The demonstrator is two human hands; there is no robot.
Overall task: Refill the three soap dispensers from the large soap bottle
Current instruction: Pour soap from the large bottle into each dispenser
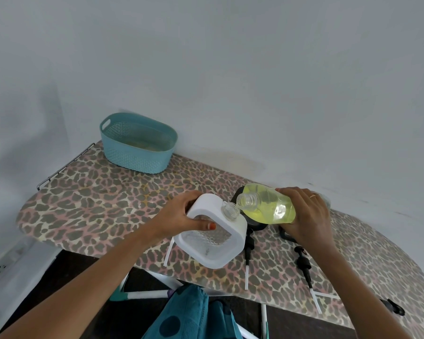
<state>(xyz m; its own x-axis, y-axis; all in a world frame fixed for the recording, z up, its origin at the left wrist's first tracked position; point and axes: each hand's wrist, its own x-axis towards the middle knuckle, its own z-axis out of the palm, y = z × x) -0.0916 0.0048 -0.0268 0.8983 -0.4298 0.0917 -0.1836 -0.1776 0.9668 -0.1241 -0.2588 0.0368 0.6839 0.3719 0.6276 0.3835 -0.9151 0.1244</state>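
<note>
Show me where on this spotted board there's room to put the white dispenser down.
The widest bare stretch of the ironing board lies between the teal basket and the left hand. The board's right end, beyond the right hand, is also free. It is crowded under the hands: a black dispenser and loose pumps lie there.

The large soap bottle (269,204) is showing clear, glossy plastic, its smooth wall catching highlights over the yellow-green liquid. The white dispenser (206,204) is looking matt and smooth in opaque plastic, with a clear panel showing a raised diamond texture. The black pumps (304,263) are looking like dull plastic, with white plastic tubes. The ironing board (96,204) is wearing a matt, leopard-printed cloth cover, and thin metal wire (66,165) is edging its far end. The basket (137,148) is showing perforated teal plastic, faintly shiny. The wall (230,69) is looking matt and painted.
</note>
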